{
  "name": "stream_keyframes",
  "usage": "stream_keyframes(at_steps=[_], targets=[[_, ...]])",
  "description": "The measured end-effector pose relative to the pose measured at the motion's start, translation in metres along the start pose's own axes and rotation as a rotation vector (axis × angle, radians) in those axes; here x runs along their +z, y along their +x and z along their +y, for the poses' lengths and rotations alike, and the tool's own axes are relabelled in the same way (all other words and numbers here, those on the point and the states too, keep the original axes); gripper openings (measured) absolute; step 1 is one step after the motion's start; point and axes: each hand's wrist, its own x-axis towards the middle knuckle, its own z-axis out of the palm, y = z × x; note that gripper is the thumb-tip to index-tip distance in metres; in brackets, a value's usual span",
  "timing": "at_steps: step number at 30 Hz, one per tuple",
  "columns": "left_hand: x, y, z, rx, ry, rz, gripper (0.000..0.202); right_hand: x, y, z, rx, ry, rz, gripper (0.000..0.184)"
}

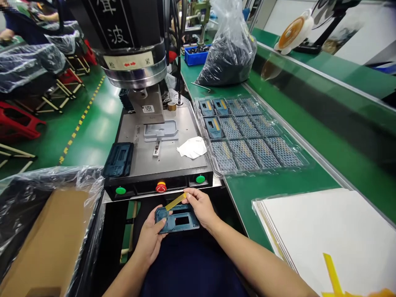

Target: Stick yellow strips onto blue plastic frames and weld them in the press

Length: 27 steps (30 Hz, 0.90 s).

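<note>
My left hand is closed on the left end of a dark blue plastic housing, thumb on its inner face. The housing is tilted toward me and has rectangular cutouts. Between the thumb and fingers of my right hand is one end of a yellow tape strip. The strip's other end reaches the housing's upper left edge; whether it sticks there I cannot tell. Just beyond my hands is the front of a press with two green buttons and a red one. Another dark housing lies on its left corner.
Right of the press, a clear blister tray holds several housings. A white sheet stack with yellow strips lies at lower right. A plastic-lined box stands at left. A white cloth and grey fixture are on the press.
</note>
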Motion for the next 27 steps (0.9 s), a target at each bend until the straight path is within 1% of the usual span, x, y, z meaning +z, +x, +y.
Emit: stream_keyframes(at_steps=[2, 12, 16, 18, 20, 22, 25, 27], targets=[[-0.0003, 0.0013, 0.0011, 0.017, -0.012, -0.014, 0.054, -0.001, 0.0008, -0.0006, -0.006, -0.022, 0.001, 0.03], [-0.002, 0.0047, 0.0032, 0.06, -0.056, -0.001, 0.035, -0.0026, 0.0043, 0.0019, -0.055, -0.036, -0.004, 0.026], [-0.0003, 0.0052, 0.0047, 0.049, -0.094, 0.055, 0.03, -0.0044, 0.0018, 0.001, -0.166, -0.181, -0.016, 0.023], [0.0008, 0.0052, 0.0056, 0.043, -0.117, 0.08, 0.03, -0.0053, -0.0001, -0.0003, -0.239, -0.27, -0.028, 0.022], [0.0011, 0.0058, 0.0062, 0.037, -0.136, 0.1, 0.031, -0.0055, -0.0017, -0.0012, -0.278, -0.305, -0.058, 0.022], [0.0005, 0.0068, 0.0061, 0.039, -0.146, 0.11, 0.033, -0.0051, -0.0025, -0.0015, -0.258, -0.269, -0.098, 0.022], [-0.0016, 0.0082, 0.0053, 0.047, -0.136, 0.106, 0.039, -0.0043, -0.0019, -0.0013, -0.183, -0.162, -0.146, 0.022], [-0.0026, 0.0082, 0.0048, 0.051, -0.125, 0.102, 0.044, -0.0042, -0.0008, -0.0013, -0.158, -0.124, -0.169, 0.021]])
